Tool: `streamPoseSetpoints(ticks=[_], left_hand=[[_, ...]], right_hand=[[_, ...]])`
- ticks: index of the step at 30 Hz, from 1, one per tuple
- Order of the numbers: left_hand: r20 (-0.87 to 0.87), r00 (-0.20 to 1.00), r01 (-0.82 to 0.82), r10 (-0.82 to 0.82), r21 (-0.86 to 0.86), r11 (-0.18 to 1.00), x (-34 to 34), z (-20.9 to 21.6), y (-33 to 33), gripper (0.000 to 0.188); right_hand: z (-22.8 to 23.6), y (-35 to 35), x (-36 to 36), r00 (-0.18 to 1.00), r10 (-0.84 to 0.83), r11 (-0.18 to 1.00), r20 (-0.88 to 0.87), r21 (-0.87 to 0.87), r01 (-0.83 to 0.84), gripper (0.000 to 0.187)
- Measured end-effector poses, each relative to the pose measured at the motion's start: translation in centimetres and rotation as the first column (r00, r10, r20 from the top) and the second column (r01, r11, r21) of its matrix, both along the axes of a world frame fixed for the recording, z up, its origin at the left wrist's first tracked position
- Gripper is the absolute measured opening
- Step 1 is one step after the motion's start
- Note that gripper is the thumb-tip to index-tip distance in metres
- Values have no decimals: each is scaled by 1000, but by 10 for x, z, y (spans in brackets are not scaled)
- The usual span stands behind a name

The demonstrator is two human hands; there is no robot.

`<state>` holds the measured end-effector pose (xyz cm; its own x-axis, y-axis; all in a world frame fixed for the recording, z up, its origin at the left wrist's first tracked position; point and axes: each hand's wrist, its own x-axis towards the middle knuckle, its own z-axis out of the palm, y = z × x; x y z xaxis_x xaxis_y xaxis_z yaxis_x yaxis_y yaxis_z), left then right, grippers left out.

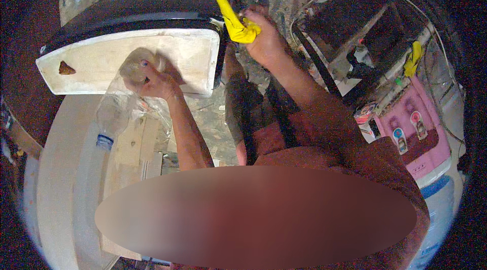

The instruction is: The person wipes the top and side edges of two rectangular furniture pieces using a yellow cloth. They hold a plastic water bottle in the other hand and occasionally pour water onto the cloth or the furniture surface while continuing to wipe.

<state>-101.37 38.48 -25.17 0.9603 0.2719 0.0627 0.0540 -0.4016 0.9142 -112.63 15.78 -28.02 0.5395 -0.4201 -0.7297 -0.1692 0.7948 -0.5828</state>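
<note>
Grips a clear plastic bottle [113, 113] in the left hand [157, 83], with fingers clamped around its wide end and with its neck slanting down to the left, tipped with a blue cap [105, 141]. Holds the bottle partly in front of a pale panel [195, 54] with a black edge. Grasps a bent yellow piece [236, 29] in the right hand [265, 42], with fingers clamped on its lower part and with its free end pointing up and left, near the panel's upper right corner; cannot tell of any contact there. Has wooden boards [133, 143] beside the bottle's neck, and, well to the right, a pink panel [436, 143] and another yellow piece [414, 59].
</note>
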Motion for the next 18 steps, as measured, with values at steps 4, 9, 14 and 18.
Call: streamPoseSetpoints(ticks=[4, 9, 14, 18], left_hand=[[-57, 992, -112, 109, -54, 992, 3, 6, -3, 59], [-51, 993, -103, 104, 18, 995, 3, 11, -8, 61], [-52, 993, -113, 106, -159, 981, 2, 11, -14, 61], [-108, 989, -106, 106, 2, 994, 3, 10, -7, 60]], right_hand=[[5, 12, -9, 976, -215, 802, -21, 567, 189, 20], [8, 5, -14, 969, -238, 813, 63, 559, 163, 31], [12, -3, -6, 957, 285, 958, -47, -8, -286, 34], [24, -8, 1, 855, 467, 807, -226, -286, -516, 32]])
